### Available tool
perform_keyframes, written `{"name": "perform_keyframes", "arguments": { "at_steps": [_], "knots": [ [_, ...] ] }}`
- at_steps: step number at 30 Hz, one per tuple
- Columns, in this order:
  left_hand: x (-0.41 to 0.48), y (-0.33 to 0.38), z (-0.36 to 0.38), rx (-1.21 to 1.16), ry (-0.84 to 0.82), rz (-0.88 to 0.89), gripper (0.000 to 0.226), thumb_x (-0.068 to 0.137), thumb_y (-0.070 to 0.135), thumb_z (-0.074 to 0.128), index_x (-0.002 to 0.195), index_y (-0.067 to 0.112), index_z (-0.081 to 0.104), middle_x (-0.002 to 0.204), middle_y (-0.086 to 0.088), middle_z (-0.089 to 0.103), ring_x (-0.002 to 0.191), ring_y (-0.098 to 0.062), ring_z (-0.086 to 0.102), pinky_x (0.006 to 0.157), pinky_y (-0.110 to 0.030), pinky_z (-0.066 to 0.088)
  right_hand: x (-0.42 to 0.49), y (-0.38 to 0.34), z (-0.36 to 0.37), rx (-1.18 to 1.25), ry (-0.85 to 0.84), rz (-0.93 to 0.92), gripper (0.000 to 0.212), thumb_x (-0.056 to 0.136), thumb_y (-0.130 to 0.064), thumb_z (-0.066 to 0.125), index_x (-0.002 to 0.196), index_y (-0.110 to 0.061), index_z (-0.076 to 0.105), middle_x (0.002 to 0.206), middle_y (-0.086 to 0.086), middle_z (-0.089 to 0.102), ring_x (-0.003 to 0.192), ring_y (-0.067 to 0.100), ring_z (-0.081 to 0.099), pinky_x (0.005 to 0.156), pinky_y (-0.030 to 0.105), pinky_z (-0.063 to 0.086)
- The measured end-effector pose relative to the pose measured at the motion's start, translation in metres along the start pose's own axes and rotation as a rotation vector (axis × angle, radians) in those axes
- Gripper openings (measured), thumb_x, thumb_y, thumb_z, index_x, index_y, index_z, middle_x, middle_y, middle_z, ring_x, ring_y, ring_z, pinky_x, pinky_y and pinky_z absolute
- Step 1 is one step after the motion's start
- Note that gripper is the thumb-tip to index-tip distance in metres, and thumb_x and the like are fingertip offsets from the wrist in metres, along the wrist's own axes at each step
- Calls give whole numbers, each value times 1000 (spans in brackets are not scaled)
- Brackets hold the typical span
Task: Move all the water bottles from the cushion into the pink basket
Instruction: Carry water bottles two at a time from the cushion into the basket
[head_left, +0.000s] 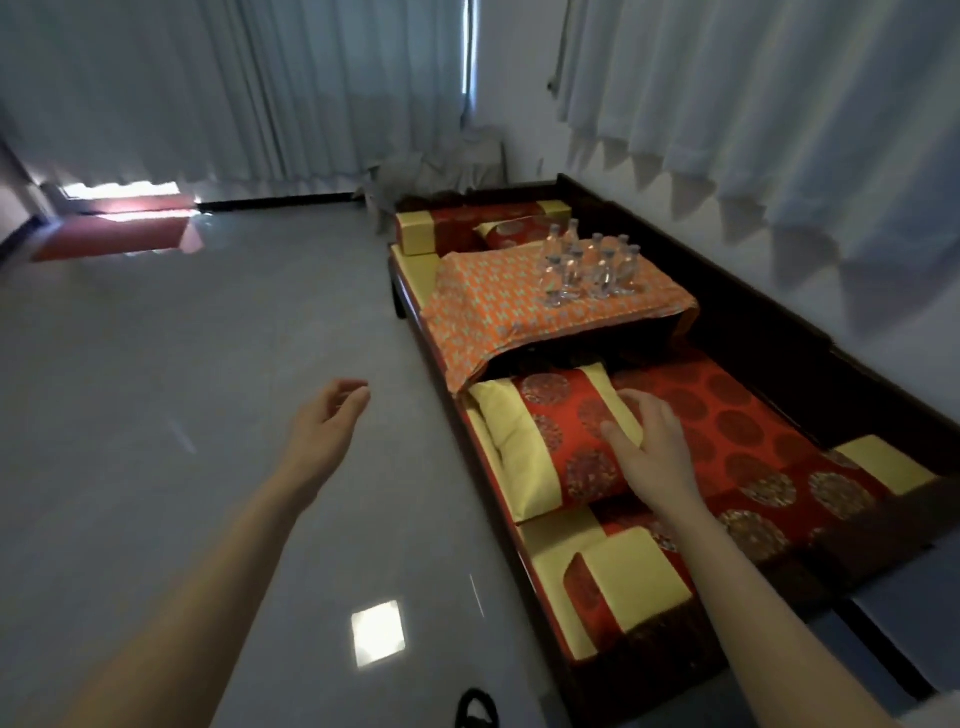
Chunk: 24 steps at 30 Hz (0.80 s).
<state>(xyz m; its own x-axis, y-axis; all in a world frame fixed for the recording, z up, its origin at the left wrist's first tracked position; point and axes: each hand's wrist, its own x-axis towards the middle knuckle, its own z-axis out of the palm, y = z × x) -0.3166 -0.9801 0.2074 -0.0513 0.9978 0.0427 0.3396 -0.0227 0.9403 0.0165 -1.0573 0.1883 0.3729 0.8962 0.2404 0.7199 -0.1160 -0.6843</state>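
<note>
Upright, clear water bottles (589, 265) clustered on orange patterned cushion (498, 312).

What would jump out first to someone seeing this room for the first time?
Probably the cluster of clear water bottles standing upright on the orange patterned cloth at the far end of the long bench. Next come the red and gold cushions nearer the camera, with the right hand over one of them and the left hand held open above the pale shiny floor.
</note>
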Motion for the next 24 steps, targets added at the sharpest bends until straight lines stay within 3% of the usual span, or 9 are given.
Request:
{"name": "perform_keyframes", "arguments": {
  "at_steps": [5,14,18,24],
  "knots": [
    [56,-27,-19,-86,-11,-86,21,92,14,58,112,17,61,110,-7,68,105,-20,62,79,-25,44,52,-19,56,183,-59,67,42,86,-29,64,126,-27,51,120,-7,48,116,16,48,93,33,40],
    [253,-32,-2,-72,-99,-72,24,92,8,56,114,16,59,112,-6,66,96,-11,61,74,-19,43,205,-26,150,253,-24,173,44,83,-33,66,125,-30,50,125,-5,50,113,11,47,82,29,38],
    [325,-39,3,-82,-97,-59,25,91,7,57,114,16,59,108,-3,67,89,-3,60,69,-16,42,269,-36,184,209,-53,204,44,84,-39,64,123,-33,47,123,-6,48,117,15,46,85,33,40],
    [426,-62,-1,-69,-121,-112,26,91,7,56,115,14,59,107,-3,66,91,-5,60,68,-15,44,351,-55,244,187,-84,214,46,85,-37,67,126,-30,48,131,-5,49,120,16,45,87,33,39]
  ]
}}
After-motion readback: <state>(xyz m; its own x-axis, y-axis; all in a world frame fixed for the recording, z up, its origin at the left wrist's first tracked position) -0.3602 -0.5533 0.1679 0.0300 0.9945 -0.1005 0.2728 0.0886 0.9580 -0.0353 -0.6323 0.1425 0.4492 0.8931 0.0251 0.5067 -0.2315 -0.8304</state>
